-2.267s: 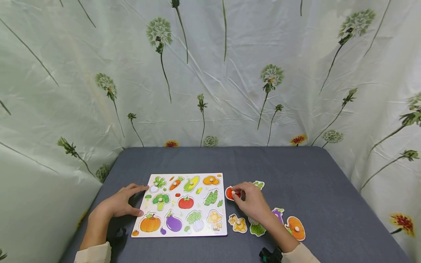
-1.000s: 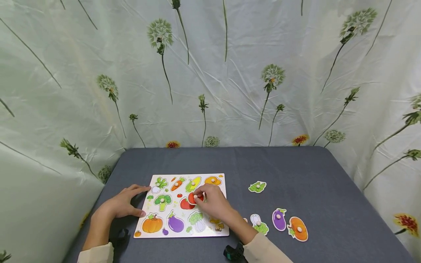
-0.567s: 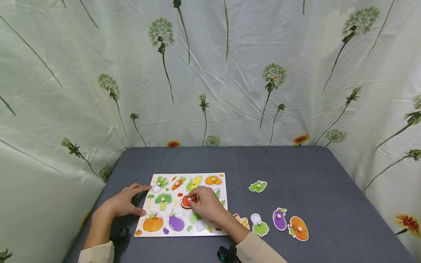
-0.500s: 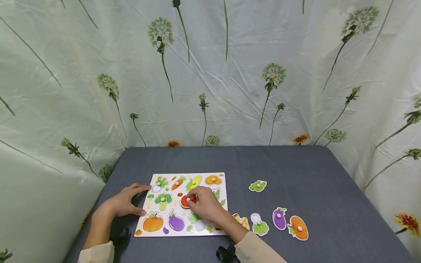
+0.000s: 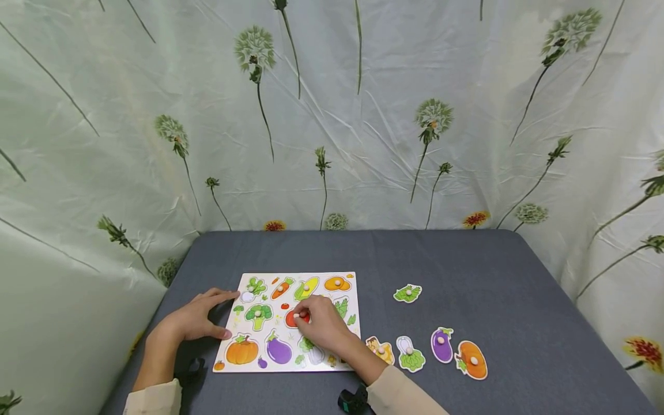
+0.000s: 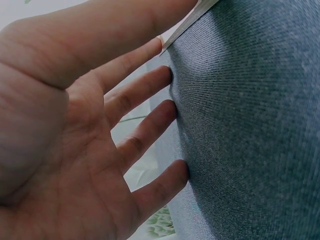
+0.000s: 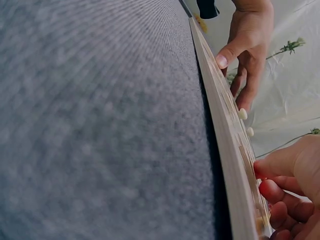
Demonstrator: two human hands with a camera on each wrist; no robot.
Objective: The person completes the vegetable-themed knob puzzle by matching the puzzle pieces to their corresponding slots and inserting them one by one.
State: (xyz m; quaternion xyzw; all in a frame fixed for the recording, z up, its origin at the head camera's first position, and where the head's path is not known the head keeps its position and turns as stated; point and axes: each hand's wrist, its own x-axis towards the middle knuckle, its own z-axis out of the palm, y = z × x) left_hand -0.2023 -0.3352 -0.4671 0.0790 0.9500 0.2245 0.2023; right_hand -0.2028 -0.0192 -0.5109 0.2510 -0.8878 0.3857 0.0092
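Observation:
A white wooden vegetable puzzle board [image 5: 290, 369] lies on the table. On its left edge rest the thumb and index finger of my left hand [image 5: 194, 320]; in the left wrist view the other fingers [image 6: 150, 135] are spread, with their tips at the grey cloth. My right hand [image 5: 327, 325] pinches the small knob of the red tomato piece [image 5: 290, 319], which lies over the tomato picture near the board's middle. Whether it sits flush in its recess I cannot tell. Broccoli [image 5: 257, 316], carrot [image 5: 282, 289] and corn [image 5: 306, 289] pieces with knobs sit in the board.
Right of the board lie loose knobbed pieces: a green pea pod [image 5: 407, 294], a mushroom [image 5: 381, 350], a bok choy [image 5: 411, 354], an eggplant [image 5: 441, 346] and a pumpkin [image 5: 472, 360]. Behind the grey table [image 5: 441, 259] hangs a flowered curtain [image 5: 363, 144].
My right hand has taken the tomato piece from the table right of the board, carried it left and lowered it onto the tomato picture. My left hand stays at the board's edge.

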